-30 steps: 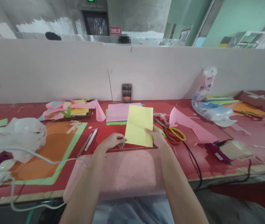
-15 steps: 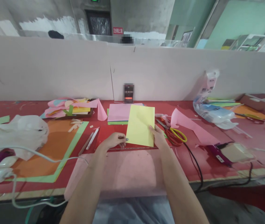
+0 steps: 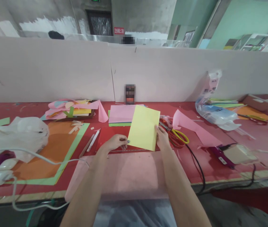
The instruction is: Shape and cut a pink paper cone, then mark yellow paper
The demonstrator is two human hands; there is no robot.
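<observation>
A sheet of yellow paper [image 3: 144,127] is held tilted between my two hands, above a red sheet [image 3: 110,134] on the table. My left hand [image 3: 117,142] pinches its lower left corner between thumb and fingers. At the right edge, my right hand [image 3: 161,137] grips the paper, with the thumb along that edge and the other fingers partly hidden. Behind the yellow paper lies a stack of coloured paper with a pink sheet [image 3: 119,114] on top. Scissors with red and yellow handles [image 3: 181,137] lie just right of my right hand.
A pen [image 3: 93,140] lies left of my left hand. Further left are orange paper [image 3: 51,151], a plastic bag [image 3: 20,135] and a tray of paper scraps [image 3: 77,112]. Rightward are curled pink paper [image 3: 195,129], a power strip [image 3: 222,157] and cables. A partition [image 3: 77,72] rises behind.
The yellow paper has turned slightly clockwise, its top shifting right. My right thumb has moved from the paper's face to its edge. My left hand has stayed in place.
</observation>
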